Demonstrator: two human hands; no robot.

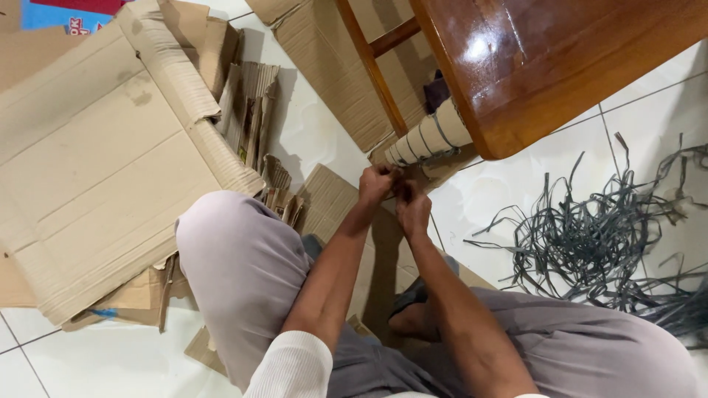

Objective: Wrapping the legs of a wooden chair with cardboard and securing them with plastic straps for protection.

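Cardboard is what I see both hands working on: a bundle of folded brown cardboard strips bound with grey plastic strapping (430,136) leans on the white tiled floor (317,125) under the edge of the glossy brown wooden surface (546,66). My left hand (375,184) sits at about seven o'clock from the bundle, its fingers curled together and pinched on something small at the bundle's lower end; I cannot tell whether that is a strap end or a cardboard edge. My right hand (413,208) lies just at four o'clock from the left, touching it, fingers likewise bent shut around the same spot. Both forearms reach up from the bottom of the view, over legs in pale grey trousers (236,265). At nine o'clock from the hands lies a large flattened brown cardboard box (96,162), with upright slices of cut cardboard (251,110) beside it. At three o'clock, well apart, a loose tangle of grey plastic strapping (597,243) spreads over the tiles.
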